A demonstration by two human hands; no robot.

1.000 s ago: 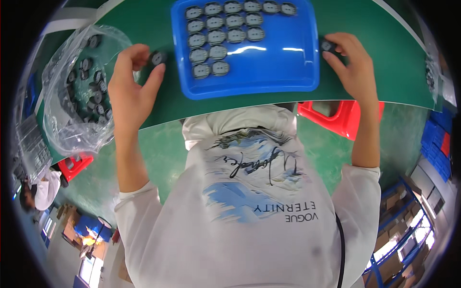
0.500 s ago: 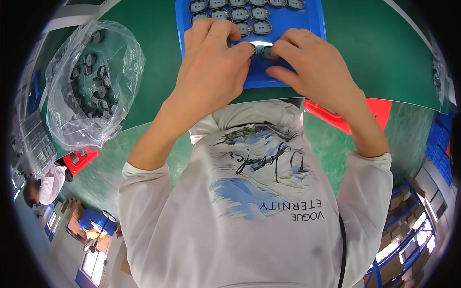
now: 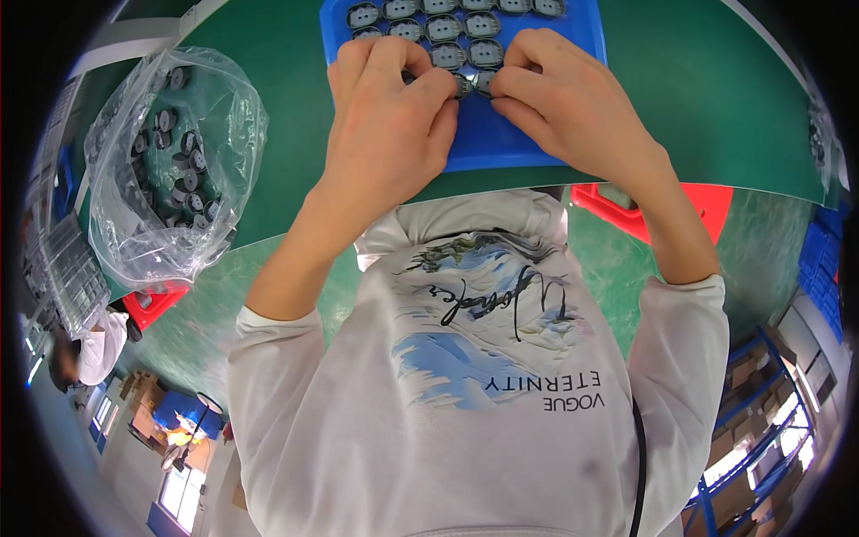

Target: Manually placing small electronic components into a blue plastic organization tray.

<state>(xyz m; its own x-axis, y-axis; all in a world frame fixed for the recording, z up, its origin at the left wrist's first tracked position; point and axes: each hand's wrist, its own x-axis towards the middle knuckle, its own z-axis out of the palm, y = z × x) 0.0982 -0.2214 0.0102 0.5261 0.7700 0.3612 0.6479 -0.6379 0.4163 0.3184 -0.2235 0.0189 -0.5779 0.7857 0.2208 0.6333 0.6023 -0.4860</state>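
Note:
A blue tray (image 3: 501, 148) holds rows of small rounded grey plastic parts (image 3: 443, 29) with darker rims. My left hand (image 3: 386, 112) is over the tray's near left, fingers curled, its thumb and forefinger against a grey part (image 3: 463, 86) at the end of the nearest row. That part is largely covered by the fingers. From the right, my right hand (image 3: 573, 100) pinches another grey part (image 3: 484, 83), which sits beside the first and just below the row behind it. Only its left portion shows past my fingertips.
A clear plastic bag (image 3: 237, 134) with several loose grey and black parts (image 3: 191, 179) lies left of the tray on the green table (image 3: 707, 98). A red stool (image 3: 707, 210) stands below the table edge at right. Far left, another person (image 3: 100, 349) is partly visible.
My right hand has moved up and left, bringing its grey part against the row and close to the left hand's part. My left hand has shifted slightly left.

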